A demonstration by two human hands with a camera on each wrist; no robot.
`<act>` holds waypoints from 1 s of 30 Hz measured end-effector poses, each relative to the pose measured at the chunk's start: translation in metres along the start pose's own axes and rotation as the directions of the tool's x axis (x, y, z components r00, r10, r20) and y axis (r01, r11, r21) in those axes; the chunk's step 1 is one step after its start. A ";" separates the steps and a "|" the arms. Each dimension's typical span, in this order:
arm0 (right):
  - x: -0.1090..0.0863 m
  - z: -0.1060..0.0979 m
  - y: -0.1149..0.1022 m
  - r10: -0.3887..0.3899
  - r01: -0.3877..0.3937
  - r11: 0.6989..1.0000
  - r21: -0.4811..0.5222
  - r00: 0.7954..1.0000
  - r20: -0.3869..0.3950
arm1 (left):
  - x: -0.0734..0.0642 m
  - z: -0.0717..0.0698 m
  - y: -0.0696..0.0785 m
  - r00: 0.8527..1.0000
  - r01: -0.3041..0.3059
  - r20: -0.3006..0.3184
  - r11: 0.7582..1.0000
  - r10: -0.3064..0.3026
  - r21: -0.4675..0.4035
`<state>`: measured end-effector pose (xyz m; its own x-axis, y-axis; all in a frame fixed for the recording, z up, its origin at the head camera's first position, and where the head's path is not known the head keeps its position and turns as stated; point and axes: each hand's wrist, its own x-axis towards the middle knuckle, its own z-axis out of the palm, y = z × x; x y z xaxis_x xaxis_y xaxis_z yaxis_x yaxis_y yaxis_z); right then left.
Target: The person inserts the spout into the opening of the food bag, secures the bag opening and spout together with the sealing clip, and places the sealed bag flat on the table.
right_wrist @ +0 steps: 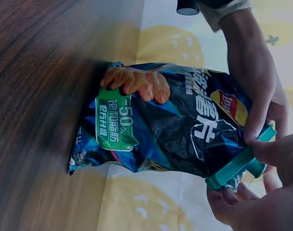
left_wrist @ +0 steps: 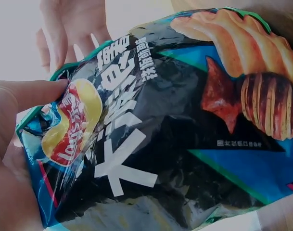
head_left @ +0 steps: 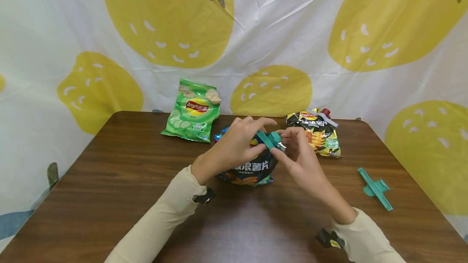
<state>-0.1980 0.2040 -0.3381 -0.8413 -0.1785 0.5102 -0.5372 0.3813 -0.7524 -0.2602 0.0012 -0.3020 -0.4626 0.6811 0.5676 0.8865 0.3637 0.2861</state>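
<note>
A black and blue bag of chips stands on the table, its top folded. A teal bag clip lies across that top, seen in the right wrist view as a long bar over the crumpled silver edge. My left hand pinches the bag's top from the left, thumb on the front near one end of the clip. From the right, my right hand pinches the clip between thumb and fingers near its other end. The left wrist view shows the front of the bag filling most of the frame.
A green chip bag leans at the back left against the patterned cloth. Behind my right hand lies a black and yellow chip bag with a grey, red-knobbed clip. Another teal clip rests on the table at right.
</note>
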 end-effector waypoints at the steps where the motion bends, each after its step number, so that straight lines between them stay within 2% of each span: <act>1: 0.000 0.000 0.001 -0.002 0.002 1.000 -0.003 1.000 0.003 | 0.000 0.000 0.001 1.000 0.000 0.002 1.000 0.000 -0.001; 4: 0.000 0.000 0.002 -0.003 0.003 0.999 -0.050 1.000 0.012 | -0.001 0.002 0.002 1.000 -0.010 -0.010 1.000 0.010 -0.013; 7: 0.000 0.001 0.003 -0.011 0.012 0.995 -0.094 1.000 0.002 | -0.002 0.002 0.003 0.998 -0.027 -0.056 1.000 0.027 0.004; 10: 0.000 0.003 0.004 -0.030 0.027 0.994 -0.103 0.999 -0.029 | -0.003 0.001 0.004 0.994 -0.042 -0.097 0.998 0.046 0.035; 12: 0.000 0.005 0.004 -0.046 0.041 0.994 -0.099 0.998 -0.050 | -0.003 -0.002 0.004 0.994 -0.040 -0.101 0.998 0.044 0.048; 14: 0.000 0.006 0.005 -0.057 0.051 0.995 -0.086 0.996 -0.069 | -0.004 -0.008 0.004 0.995 -0.017 -0.095 0.998 0.023 0.063; 18: 0.001 0.008 0.007 -0.059 0.054 0.997 -0.060 0.995 -0.084 | -0.008 -0.031 0.003 0.992 0.092 -0.097 0.985 -0.078 0.148; 20: 0.001 0.007 0.007 -0.056 0.052 0.997 -0.055 0.995 -0.082 | -0.010 -0.040 0.000 0.990 0.119 -0.098 0.979 -0.103 0.167; 22: 0.001 0.007 0.006 -0.063 0.058 0.997 -0.058 0.995 -0.075 | -0.010 -0.041 -0.003 0.993 0.097 -0.085 0.986 -0.085 0.138; 26: 0.000 0.006 0.007 -0.113 0.109 0.991 -0.079 0.992 -0.048 | -0.006 -0.029 -0.006 0.997 0.017 -0.073 1.000 -0.015 0.024; 28: -0.001 0.005 0.008 -0.133 0.129 0.988 -0.080 0.990 -0.044 | -0.003 -0.022 -0.006 0.996 0.029 -0.078 0.999 -0.031 -0.034; 30: -0.001 0.004 0.010 -0.140 0.136 0.988 -0.074 0.989 -0.048 | -0.001 -0.017 -0.004 0.994 0.070 -0.079 0.993 -0.078 -0.093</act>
<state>-0.2021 0.2040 -0.3478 -0.7542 -0.1865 0.6296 -0.6406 0.4193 -0.6432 -0.2634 -0.0121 -0.2904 -0.5278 0.5983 0.6029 0.8490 0.3503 0.3957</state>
